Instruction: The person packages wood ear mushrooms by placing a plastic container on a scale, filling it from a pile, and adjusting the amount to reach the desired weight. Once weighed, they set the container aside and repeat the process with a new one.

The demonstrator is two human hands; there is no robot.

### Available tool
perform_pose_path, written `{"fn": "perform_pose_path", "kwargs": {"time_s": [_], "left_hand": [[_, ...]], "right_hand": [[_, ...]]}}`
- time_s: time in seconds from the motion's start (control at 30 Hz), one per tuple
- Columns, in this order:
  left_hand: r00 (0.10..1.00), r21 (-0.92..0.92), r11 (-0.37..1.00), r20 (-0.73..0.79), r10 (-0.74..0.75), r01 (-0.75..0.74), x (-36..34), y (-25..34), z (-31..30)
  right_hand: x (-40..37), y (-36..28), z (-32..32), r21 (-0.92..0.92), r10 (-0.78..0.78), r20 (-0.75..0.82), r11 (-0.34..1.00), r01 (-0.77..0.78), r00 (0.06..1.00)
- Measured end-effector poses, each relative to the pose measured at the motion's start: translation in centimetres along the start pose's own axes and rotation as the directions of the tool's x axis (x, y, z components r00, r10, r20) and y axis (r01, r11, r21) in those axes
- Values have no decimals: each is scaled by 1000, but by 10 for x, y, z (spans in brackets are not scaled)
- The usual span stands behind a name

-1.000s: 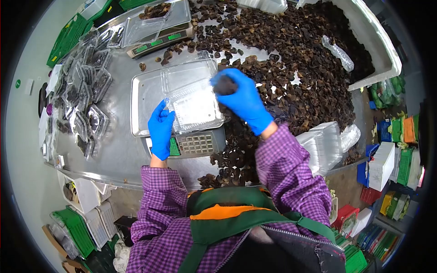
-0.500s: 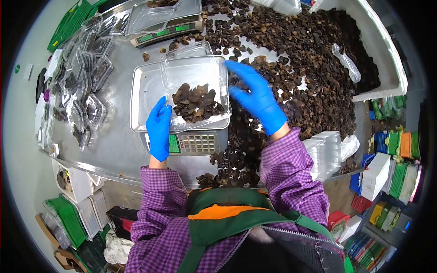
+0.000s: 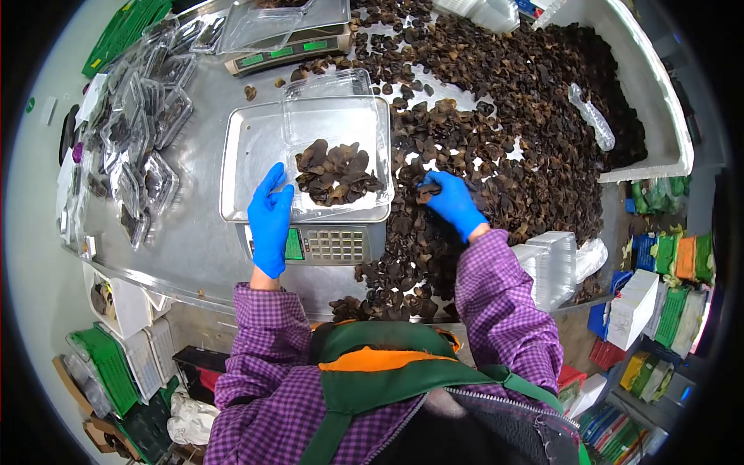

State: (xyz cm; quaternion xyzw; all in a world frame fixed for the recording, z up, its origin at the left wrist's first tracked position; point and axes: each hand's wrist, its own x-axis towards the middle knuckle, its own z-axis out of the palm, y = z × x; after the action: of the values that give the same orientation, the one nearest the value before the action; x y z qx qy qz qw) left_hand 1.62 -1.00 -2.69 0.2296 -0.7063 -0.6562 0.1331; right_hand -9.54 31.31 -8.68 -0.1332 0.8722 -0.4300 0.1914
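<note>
At the metal table (image 3: 205, 155) near green crates (image 3: 125, 35), right grip (image 3: 456, 203) (it seems) pinches dark pieces (image 3: 428, 187), left grip (image 3: 270, 223) apart.

Bright, fairly even light, pale sheen on metal tray (image 3: 252, 167), fisheye bending, blackened corners

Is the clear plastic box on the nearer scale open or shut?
Open: its clear plastic lid lies folded back, leaving the dark brown pieces inside uncovered.

and it's a pale wall (image 3: 39, 178) on the l, grey metal tabletop (image 3: 201, 209) ctr, brownish floor (image 3: 203, 329) below, coloured crates (image 3: 671, 316) r!
</note>
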Motion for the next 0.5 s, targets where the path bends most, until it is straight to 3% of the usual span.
{"fn": "perform_pose_path", "kwargs": {"time_s": [0.1,0.13,0.17,0.2,0.27,0.33,0.4,0.43,0.5], "left_hand": [[999,48,999,22,-24,23,-8,3,-6],[995,157,983,32,95,-99,-12,6,-4],[976,260,941,57,211,-218,-15,10,-1],[976,260,941,57,212,-219,-16,14,2],[924,322,867,166,343,-380,-18,22,6],[914,280,873,196,355,-399,-21,29,12],[855,278,810,231,465,-516,-21,29,17],[852,279,808,232,468,-520,-20,29,19],[851,271,809,232,472,-522,-20,26,21]], "right_hand": [[-8,-35,-34,265,63,-51,963,-48,997],[-13,-60,-47,355,75,-72,934,-44,995],[-14,-76,-56,342,47,-75,939,-18,996],[-16,-98,-64,342,46,-76,940,-17,996],[-18,-141,-66,294,-142,-63,943,155,988],[-9,-161,-50,304,-311,-60,899,314,948],[7,-171,-23,304,-440,-60,847,436,896],[14,-178,-12,117,-552,-48,825,553,832],[29,-180,12,-44,-580,144,806,591,802]]}}
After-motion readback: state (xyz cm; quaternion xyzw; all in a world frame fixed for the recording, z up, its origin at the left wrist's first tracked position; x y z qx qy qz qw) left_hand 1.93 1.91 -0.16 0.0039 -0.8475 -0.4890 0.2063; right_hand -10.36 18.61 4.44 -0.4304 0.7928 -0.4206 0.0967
